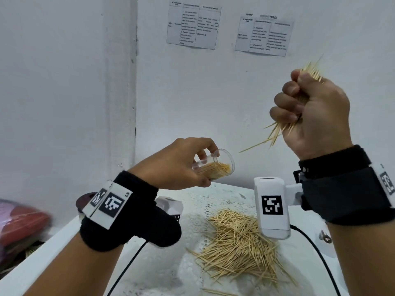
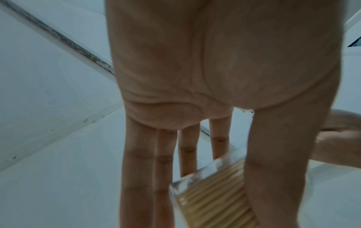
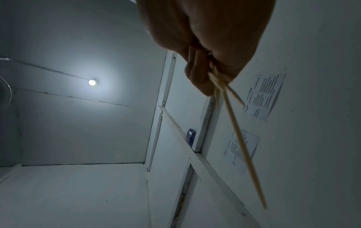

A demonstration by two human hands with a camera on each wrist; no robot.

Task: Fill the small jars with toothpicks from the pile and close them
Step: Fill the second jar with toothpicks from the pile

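- The table point(image 1: 245, 195) carries the toothpick pile point(image 1: 237, 240), below both hands.
- The right hand point(image 1: 314, 112), raised, fists a toothpick bundle point(image 1: 275, 133).
- The left hand point(image 1: 181, 165) grips a tilted clear jar point(image 1: 215, 167), partly filled, mouth facing the right hand.

Jar point(image 1: 215, 167) in left hand point(image 1: 181, 165) hangs above the pile point(image 1: 237, 242), left of right hand point(image 1: 314, 112).

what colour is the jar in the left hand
Clear, see-through jar, showing pale tan toothpicks inside; the head view shows it best.
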